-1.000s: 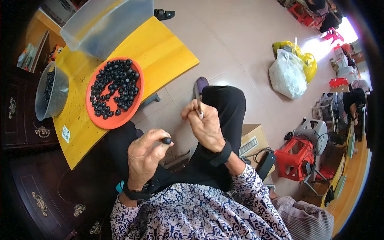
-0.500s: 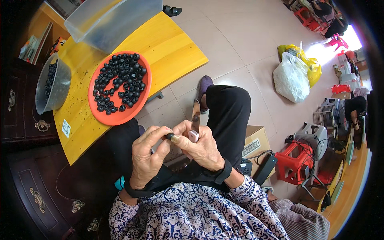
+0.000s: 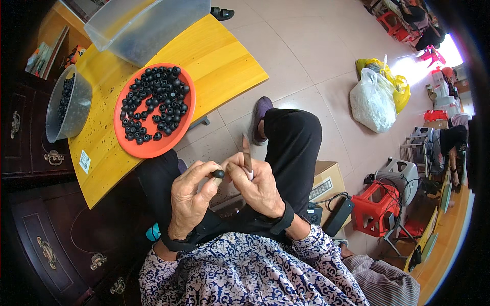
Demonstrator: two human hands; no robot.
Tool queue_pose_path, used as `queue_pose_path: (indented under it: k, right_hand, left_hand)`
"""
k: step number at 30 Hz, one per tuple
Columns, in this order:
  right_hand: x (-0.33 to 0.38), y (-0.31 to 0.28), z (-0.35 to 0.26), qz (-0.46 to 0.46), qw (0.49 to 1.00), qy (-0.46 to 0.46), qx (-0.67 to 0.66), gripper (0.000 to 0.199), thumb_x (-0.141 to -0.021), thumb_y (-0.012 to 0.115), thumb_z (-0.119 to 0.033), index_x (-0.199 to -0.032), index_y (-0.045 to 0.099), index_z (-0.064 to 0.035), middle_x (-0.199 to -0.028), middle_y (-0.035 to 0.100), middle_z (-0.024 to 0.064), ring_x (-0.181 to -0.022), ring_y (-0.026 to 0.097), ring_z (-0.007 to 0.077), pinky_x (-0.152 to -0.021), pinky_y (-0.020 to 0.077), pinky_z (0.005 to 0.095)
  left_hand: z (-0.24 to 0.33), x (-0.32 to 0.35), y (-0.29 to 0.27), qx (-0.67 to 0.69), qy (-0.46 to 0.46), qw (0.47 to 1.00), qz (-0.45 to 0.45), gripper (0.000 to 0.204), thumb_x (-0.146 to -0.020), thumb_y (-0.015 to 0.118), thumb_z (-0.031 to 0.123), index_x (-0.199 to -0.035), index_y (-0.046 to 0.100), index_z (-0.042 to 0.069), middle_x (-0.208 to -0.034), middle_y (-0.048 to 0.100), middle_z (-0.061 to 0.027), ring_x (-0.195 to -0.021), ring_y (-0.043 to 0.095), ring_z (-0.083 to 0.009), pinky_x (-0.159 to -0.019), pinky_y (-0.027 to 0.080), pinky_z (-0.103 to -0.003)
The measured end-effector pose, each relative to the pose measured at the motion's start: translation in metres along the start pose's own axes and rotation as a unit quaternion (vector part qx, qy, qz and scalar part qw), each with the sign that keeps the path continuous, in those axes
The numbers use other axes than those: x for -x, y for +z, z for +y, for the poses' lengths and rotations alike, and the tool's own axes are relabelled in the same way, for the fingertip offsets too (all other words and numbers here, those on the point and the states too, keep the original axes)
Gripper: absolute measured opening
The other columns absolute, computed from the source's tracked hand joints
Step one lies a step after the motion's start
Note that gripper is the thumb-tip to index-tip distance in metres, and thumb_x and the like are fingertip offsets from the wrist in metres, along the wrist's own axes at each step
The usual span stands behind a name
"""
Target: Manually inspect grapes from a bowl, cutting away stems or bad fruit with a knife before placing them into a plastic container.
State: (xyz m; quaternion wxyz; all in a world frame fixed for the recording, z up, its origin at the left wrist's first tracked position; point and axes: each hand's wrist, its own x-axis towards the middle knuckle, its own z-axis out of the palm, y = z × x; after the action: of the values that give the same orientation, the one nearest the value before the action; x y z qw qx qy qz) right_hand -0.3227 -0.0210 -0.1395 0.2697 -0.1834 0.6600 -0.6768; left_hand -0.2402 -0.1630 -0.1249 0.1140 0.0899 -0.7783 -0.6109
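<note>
My left hand [image 3: 191, 199] pinches a small black round piece [image 3: 218, 174] between thumb and fingertips, above my lap. My right hand [image 3: 258, 184] grips a thin knife [image 3: 247, 154] whose blade points up and away, right beside the black piece. The two hands touch at the fingertips. An orange plate [image 3: 153, 146] heaped with several similar black pieces lies on the yellow table [image 3: 219, 56] to my left front.
A metal bowl [image 3: 76, 109] with more black pieces and a clear plastic bin [image 3: 148, 25] stand on the table. Dark wooden drawers [image 3: 46, 239] are at the left. A cardboard box [image 3: 326, 183], red stool [image 3: 375, 206] and white bag [image 3: 372, 102] sit on the tiled floor at the right.
My hands came together: the left one rose with the black piece to meet the right one holding the knife. They now stay joined above my lap.
</note>
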Motion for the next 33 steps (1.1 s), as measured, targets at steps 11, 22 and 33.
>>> queue_pose_path:
  k: [11, 22, 33]
  right_hand:
    - [-0.002, 0.013, -0.014, -0.013, 0.987, 0.084, -0.133, 0.015, -0.090, 0.064, -0.018, -0.090, 0.062, -0.0036, -0.070, 0.053, -0.0057, -0.057, 0.043, 0.0029, -0.050, 0.0343, 0.0193]
    - [0.001, 0.019, 0.017, -0.021, 0.969, 0.167, -0.182, 0.022, -0.096, 0.054, -0.023, -0.087, 0.059, -0.0037, -0.069, 0.053, -0.0010, -0.046, 0.038, 0.0019, -0.041, 0.0298, 0.0187]
    - [-0.019, 0.026, 0.050, -0.037, 0.958, 0.197, -0.203, 0.023, -0.096, 0.056, -0.027, -0.089, 0.056, -0.0047, -0.073, 0.052, 0.0016, -0.047, 0.031, 0.0022, -0.043, 0.0262, 0.0195]
  left_hand:
    - [0.003, -0.002, -0.004, -0.021, 0.013, 0.999, 0.029, 0.020, -0.084, 0.059, 0.000, -0.103, 0.060, -0.002, -0.086, 0.060, -0.0099, -0.077, 0.060, -0.0182, -0.068, 0.048, -0.028]
    - [0.042, -0.003, -0.118, -0.101, -0.032, 0.971, 0.213, 0.020, -0.087, 0.055, 0.007, -0.103, 0.060, -0.003, -0.083, 0.063, -0.0050, -0.074, 0.060, -0.0110, -0.070, 0.047, -0.024]
    - [0.028, -0.099, -0.301, -0.381, -0.015, 0.854, 0.353, 0.024, -0.087, 0.055, 0.015, -0.102, 0.059, -0.004, -0.080, 0.061, -0.0029, -0.072, 0.051, -0.0078, -0.065, 0.041, -0.024]
